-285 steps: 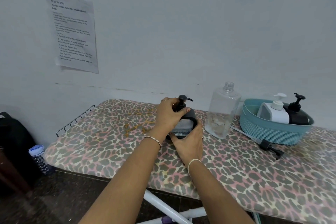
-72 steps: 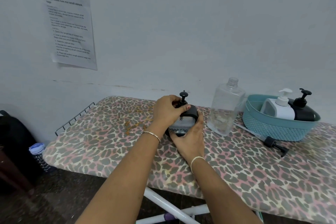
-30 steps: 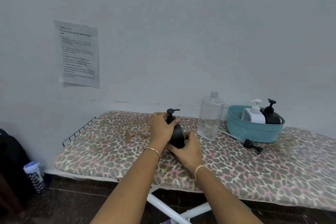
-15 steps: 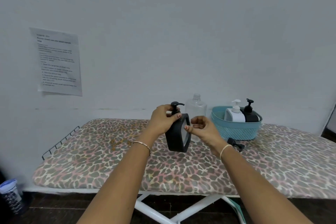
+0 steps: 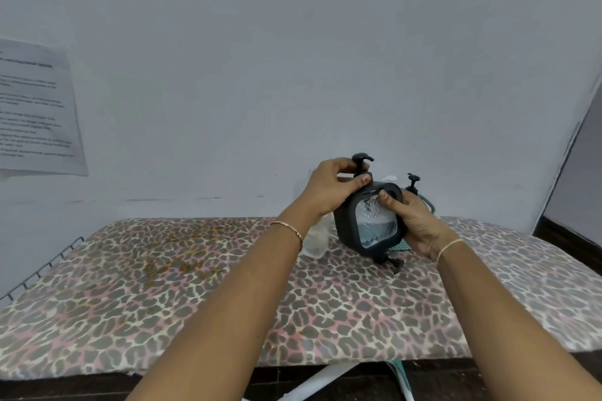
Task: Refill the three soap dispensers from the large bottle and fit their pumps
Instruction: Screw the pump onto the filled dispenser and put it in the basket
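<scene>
Showing black dispenser [image 5: 369,221], clear window, part-filled, pump fitted

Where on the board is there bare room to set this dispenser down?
Widest free patch: the board cover between the wire rack and the clear bottle. The near edge in front of the loose pump is also bare, as is the right end past the right hand. Crowded directly behind the dispenser: bottle, pump, basket.

Left hand [image 5: 329,189]: raised, fingers curled round the neck and top of the dark dispenser [image 5: 347,225], thumb tip on its shoulder.
Right hand [image 5: 415,221]: cupping the dispenser's right side, thumb on its front rim.
Both forearms: extended forward, converging.
</scene>
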The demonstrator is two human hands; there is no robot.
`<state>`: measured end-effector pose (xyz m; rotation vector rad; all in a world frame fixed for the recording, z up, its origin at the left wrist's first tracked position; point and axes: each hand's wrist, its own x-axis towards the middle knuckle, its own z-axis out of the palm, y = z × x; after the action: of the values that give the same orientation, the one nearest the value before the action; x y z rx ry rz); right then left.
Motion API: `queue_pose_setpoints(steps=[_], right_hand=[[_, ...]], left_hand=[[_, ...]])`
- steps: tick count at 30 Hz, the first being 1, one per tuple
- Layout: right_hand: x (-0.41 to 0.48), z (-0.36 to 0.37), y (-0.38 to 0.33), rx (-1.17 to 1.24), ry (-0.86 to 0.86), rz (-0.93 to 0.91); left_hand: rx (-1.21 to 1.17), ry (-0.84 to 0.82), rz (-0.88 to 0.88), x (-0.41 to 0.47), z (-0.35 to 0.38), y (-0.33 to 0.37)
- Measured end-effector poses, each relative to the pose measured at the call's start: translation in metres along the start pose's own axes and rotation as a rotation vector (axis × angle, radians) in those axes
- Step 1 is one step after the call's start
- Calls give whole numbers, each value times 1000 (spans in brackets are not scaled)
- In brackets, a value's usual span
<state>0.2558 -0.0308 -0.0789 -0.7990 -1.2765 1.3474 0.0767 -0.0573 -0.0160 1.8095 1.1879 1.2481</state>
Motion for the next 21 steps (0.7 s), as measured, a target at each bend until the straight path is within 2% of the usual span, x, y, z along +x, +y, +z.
queue_pose_setpoints(steps=[3,8,16,21], right_hand=[[8,-10,-10,5,148,-69],[23,-2,-8,-224,399,-212],[54,24,15,-340,683,-362],[65,20,26,-374,739,-379]], left_hand=[[108,90,1,26,13,3],[171,149,-56,59,32,7],[-55,226,-201,109,50,-4],[-164,176,-215,128,56,-22]])
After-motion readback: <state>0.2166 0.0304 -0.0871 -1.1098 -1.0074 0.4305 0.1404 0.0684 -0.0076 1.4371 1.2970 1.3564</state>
